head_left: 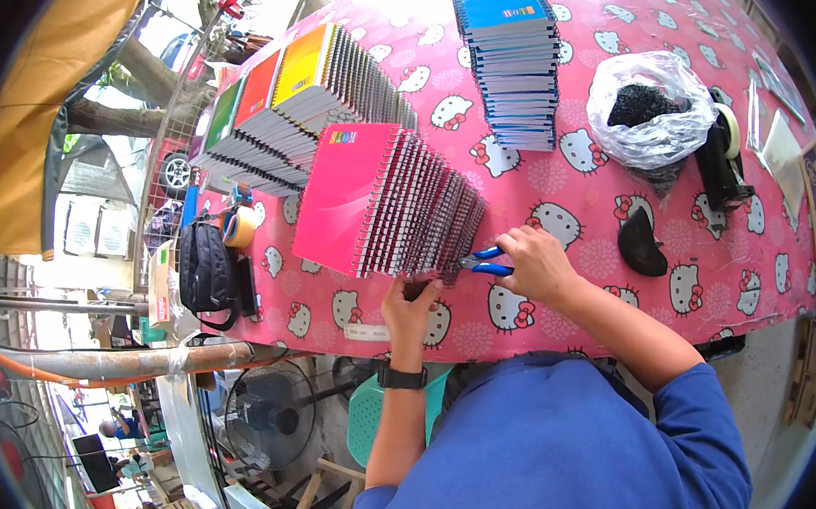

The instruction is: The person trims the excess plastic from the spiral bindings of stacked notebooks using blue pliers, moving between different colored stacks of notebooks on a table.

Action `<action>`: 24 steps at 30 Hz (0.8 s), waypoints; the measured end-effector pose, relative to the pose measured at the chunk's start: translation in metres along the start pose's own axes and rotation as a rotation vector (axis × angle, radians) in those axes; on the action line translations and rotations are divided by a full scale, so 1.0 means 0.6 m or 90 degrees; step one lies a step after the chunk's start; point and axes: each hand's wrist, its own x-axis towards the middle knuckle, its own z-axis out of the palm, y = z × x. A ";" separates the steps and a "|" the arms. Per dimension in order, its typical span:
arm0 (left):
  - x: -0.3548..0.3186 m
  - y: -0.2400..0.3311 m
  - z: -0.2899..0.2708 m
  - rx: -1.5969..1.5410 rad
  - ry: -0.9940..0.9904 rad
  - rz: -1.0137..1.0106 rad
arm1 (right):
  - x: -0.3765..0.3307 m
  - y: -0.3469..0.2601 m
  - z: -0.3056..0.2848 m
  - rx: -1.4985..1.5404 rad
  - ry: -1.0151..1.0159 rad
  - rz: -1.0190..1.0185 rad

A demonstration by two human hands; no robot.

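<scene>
Pink cat-patterned surface [540, 177], pink notebook stack [345, 197] left of centre, yellow stack [303, 65], red stack [259, 87] and green stack [225, 111] far left, blue stack [509, 49] far, plastic bag [641, 139] and tape dispenser [717, 174] right

The tabletop [471, 337] is covered by a pink cloth [546, 177] printed with white cat faces. At its left edge a black pouch [207, 269] is placed, with a roll of tan tape [239, 227] just beside it. Toward the right edge a black tape dispenser [719, 176] is seen; nearer the front edge, a curved black object [642, 242] is laid. Below the front-left corner, a fan [270, 417] and a teal plastic chair [367, 428] are visible. Beyond the left edge, a wheel [175, 172], a tree trunk [115, 119] and a yellow-orange tarp [25, 120] are seen.
</scene>
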 end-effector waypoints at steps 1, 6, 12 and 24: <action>0.000 -0.004 0.000 -0.056 -0.006 -0.017 | -0.002 0.003 0.004 -0.042 0.030 -0.030; -0.001 -0.012 0.006 -0.152 -0.023 -0.054 | -0.001 -0.006 0.017 -0.075 0.032 -0.054; 0.006 -0.030 0.006 -0.047 -0.017 0.012 | 0.001 -0.013 0.012 -0.095 0.028 -0.046; -0.012 -0.015 -0.023 -0.205 -0.115 -0.027 | -0.041 0.050 -0.012 -0.026 0.115 0.013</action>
